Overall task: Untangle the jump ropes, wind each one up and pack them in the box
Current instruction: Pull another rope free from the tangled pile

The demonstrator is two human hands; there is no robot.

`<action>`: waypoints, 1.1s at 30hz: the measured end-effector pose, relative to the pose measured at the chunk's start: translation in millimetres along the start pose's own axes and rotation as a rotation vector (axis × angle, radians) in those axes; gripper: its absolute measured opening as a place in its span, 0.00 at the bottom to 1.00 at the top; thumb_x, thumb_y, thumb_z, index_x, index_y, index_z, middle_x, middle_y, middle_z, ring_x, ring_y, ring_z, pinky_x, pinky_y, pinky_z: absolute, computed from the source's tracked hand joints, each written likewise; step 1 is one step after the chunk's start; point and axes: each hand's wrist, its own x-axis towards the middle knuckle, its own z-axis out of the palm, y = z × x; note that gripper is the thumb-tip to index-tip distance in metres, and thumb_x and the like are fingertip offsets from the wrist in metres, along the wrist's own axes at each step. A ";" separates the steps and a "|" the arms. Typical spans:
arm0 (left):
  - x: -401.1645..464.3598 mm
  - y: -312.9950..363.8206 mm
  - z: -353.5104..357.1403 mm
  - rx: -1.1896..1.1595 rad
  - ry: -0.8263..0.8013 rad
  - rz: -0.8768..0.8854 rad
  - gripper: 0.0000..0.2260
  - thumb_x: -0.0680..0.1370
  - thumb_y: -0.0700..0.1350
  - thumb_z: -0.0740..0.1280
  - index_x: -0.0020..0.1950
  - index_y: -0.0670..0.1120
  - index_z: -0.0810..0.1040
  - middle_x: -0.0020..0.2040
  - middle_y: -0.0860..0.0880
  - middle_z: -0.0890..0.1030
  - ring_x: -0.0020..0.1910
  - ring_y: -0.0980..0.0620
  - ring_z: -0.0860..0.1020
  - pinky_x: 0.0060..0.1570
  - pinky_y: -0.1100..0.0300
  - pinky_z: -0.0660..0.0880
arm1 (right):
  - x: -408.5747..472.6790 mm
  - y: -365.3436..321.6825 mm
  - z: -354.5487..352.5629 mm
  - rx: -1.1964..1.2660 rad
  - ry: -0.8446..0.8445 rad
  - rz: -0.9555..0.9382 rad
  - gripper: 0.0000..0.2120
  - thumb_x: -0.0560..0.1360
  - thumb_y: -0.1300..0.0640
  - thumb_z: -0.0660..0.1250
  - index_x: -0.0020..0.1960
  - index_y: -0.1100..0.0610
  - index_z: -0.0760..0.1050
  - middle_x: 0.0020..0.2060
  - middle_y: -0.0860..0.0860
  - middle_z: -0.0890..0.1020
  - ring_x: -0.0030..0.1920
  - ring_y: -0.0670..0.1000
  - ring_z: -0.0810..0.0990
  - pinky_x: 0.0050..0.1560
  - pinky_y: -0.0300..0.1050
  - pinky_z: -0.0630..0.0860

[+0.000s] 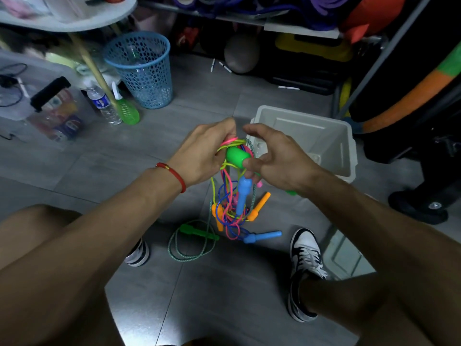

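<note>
Tangle of jump ropes (230,196) hangs above floor, beside box (324,143). Left hand (202,156) grips top loops; right hand (272,156) pinches green handle (237,157). Cords light, limp, likely snag; rigid handles best hold

grey tiled floor (199,101), box (349,156), blue basket (147,81)

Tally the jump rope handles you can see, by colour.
Green handles: 2
Blue handles: 2
Orange handles: 2
Pink handles: 1, mostly hidden
Total: 7 in view; the tangle may hide more.
</note>
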 end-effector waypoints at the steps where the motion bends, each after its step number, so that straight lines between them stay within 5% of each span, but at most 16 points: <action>1: 0.6 -0.7 0.3 0.013 0.019 0.000 0.10 0.69 0.32 0.65 0.45 0.43 0.71 0.36 0.54 0.71 0.35 0.51 0.67 0.36 0.58 0.63 | 2.4 1.2 3.9 0.016 0.039 0.000 0.30 0.77 0.63 0.70 0.75 0.48 0.65 0.57 0.55 0.83 0.32 0.51 0.85 0.41 0.50 0.84; 4: 2.8 -2.7 0.9 0.034 0.062 -0.046 0.10 0.68 0.33 0.64 0.44 0.46 0.69 0.36 0.53 0.72 0.36 0.47 0.70 0.37 0.54 0.69 | 10.5 3.2 15.8 0.074 0.138 0.027 0.27 0.77 0.63 0.69 0.74 0.48 0.68 0.66 0.53 0.76 0.32 0.48 0.85 0.37 0.44 0.82; 11: 2.0 -0.1 -5.6 -0.132 0.124 -0.145 0.09 0.72 0.35 0.66 0.42 0.47 0.68 0.34 0.47 0.75 0.34 0.48 0.72 0.36 0.57 0.70 | 16.1 1.5 19.6 0.298 0.161 0.036 0.28 0.78 0.69 0.66 0.74 0.50 0.68 0.63 0.50 0.76 0.35 0.57 0.86 0.31 0.44 0.78; 15: 0.0 2.5 -4.5 -0.069 0.109 -0.049 0.12 0.70 0.32 0.64 0.42 0.48 0.67 0.34 0.50 0.73 0.33 0.54 0.68 0.34 0.64 0.65 | 10.0 -0.9 23.1 0.287 -0.011 -0.058 0.29 0.81 0.70 0.60 0.78 0.51 0.61 0.47 0.62 0.81 0.36 0.63 0.84 0.38 0.56 0.83; 19: -1.3 1.2 -1.0 -0.044 0.224 -0.065 0.12 0.70 0.33 0.66 0.40 0.49 0.68 0.33 0.50 0.74 0.33 0.53 0.69 0.36 0.56 0.69 | 13.9 -2.4 20.4 0.216 -0.010 -0.084 0.26 0.81 0.65 0.64 0.77 0.55 0.63 0.51 0.63 0.82 0.44 0.63 0.85 0.52 0.63 0.82; 22: -0.2 3.8 0.7 -0.067 0.325 -0.094 0.12 0.71 0.33 0.68 0.40 0.48 0.69 0.35 0.49 0.77 0.34 0.53 0.73 0.38 0.58 0.70 | 16.6 -4.3 17.7 0.331 0.035 -0.066 0.23 0.79 0.65 0.66 0.72 0.54 0.68 0.38 0.64 0.84 0.35 0.62 0.85 0.45 0.61 0.84; 26: -0.6 7.3 0.2 -0.058 0.319 -0.039 0.08 0.69 0.31 0.69 0.40 0.42 0.73 0.36 0.48 0.77 0.36 0.50 0.74 0.39 0.63 0.69 | 21.2 -0.6 20.2 0.239 0.196 -0.115 0.16 0.73 0.58 0.73 0.56 0.43 0.76 0.52 0.58 0.79 0.33 0.57 0.86 0.45 0.56 0.84; 33: -3.2 2.6 11.3 -0.319 0.286 -0.221 0.09 0.69 0.40 0.71 0.41 0.50 0.72 0.45 0.49 0.81 0.45 0.48 0.79 0.48 0.46 0.76 | 16.5 0.4 18.9 0.180 0.374 -0.202 0.16 0.74 0.63 0.73 0.60 0.59 0.76 0.59 0.54 0.71 0.28 0.48 0.84 0.32 0.37 0.79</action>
